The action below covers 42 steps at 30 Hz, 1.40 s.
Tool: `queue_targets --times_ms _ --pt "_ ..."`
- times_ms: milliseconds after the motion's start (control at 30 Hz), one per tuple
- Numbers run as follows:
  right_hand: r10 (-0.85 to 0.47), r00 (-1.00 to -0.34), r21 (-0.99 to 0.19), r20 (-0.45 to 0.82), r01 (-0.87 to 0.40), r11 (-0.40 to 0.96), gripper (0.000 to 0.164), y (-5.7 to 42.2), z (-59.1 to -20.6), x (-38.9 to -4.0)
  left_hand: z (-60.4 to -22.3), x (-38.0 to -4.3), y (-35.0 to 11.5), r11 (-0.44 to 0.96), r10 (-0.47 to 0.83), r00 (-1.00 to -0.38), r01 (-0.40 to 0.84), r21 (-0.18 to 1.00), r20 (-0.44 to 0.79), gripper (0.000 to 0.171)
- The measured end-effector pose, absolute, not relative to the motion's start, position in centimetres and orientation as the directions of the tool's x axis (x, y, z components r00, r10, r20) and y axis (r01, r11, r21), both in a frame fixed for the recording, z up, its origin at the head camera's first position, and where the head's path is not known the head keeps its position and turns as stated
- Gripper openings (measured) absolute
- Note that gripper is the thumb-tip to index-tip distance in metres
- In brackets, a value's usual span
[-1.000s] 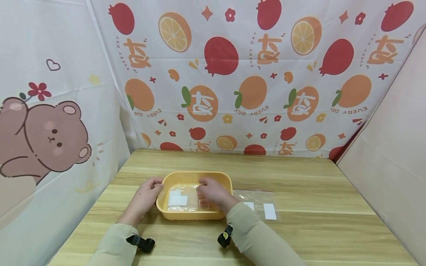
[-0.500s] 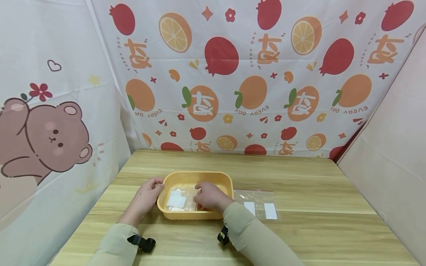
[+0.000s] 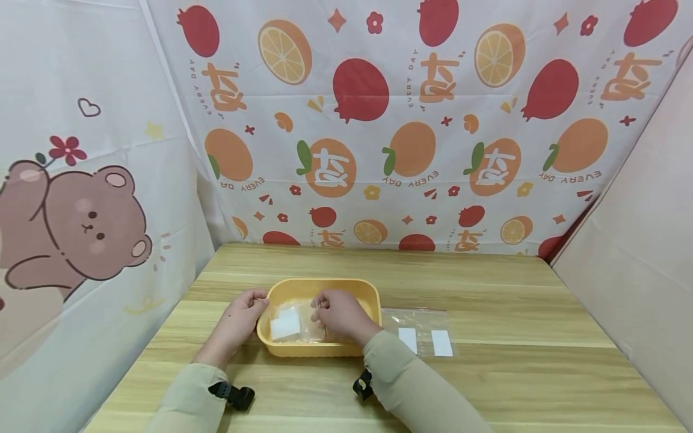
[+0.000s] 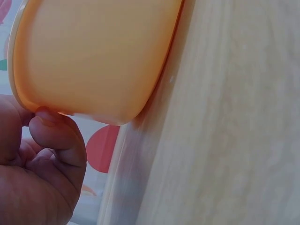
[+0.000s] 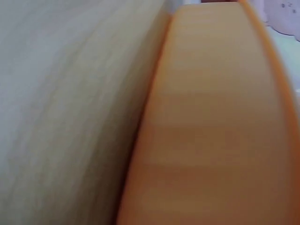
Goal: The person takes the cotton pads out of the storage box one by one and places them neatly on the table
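Observation:
A yellow plastic basin (image 3: 319, 350) stands on the table. My left hand (image 3: 238, 319) grips its left end, thumb and curled fingers at the rim; the left wrist view shows these fingers (image 4: 51, 136) against the basin wall (image 4: 93, 61). Inside lie clear plastic bags (image 3: 311, 331) with white labels (image 3: 285, 328). My right hand (image 3: 343, 316) reaches over the basin's front right side, its thumb and forefinger pinching a clear bag near the middle. Its palm hides the right part of the contents. The right wrist view shows only the outer basin wall (image 5: 211, 117), without the hand.
Just right of the basin, a clear zip bag (image 3: 419, 319) with two white labels (image 3: 441, 343) lies flat on the wooden table (image 3: 514, 373). Printed cloth (image 3: 357, 90) hangs behind the table and along both sides.
My right hand has shifted left inside the basin and its fingertips have come up a little with the bag. The white labels have turned slightly. My left hand stays at the rim.

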State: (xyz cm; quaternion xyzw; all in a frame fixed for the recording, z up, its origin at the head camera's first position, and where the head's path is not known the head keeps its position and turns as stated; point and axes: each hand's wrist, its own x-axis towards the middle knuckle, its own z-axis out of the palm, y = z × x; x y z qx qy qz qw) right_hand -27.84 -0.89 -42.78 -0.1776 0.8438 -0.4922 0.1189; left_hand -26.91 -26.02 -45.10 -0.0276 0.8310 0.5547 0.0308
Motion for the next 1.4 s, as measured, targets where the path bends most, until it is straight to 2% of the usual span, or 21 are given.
queue_targets --times_ms 167,367,667,1067,1400 --pt "-0.384 -0.92 -0.893 0.075 -0.233 0.384 0.011 0.0 -41.9 -27.6 -45.1 -26.9 -26.0 0.373 -0.006 -0.997 -0.07 0.925 -0.073 0.037" --pt "-0.338 -0.922 -0.923 0.188 -0.284 0.261 0.022 1.9 -40.1 -26.9 -45.2 -26.9 -26.1 0.391 -0.011 -0.997 -0.074 0.917 -0.076 0.037" --pt "-0.279 -0.913 -0.91 0.297 -0.359 0.209 0.02 5.8 -38.3 -26.4 -45.3 -26.8 -26.1 0.399 -0.025 -0.996 -0.089 0.912 -0.087 0.037" --pt "-0.257 -0.921 -0.876 0.294 -0.367 0.314 0.019 12.8 -37.1 -25.8 -45.0 -26.7 -25.9 0.394 -0.029 -0.995 -0.104 0.913 -0.1 0.038" --pt "-0.314 -0.92 -0.777 0.236 -0.373 0.507 0.02 19.1 -36.9 -26.4 -44.8 -26.5 -25.8 0.385 -0.026 -0.995 -0.102 0.917 -0.099 0.038"
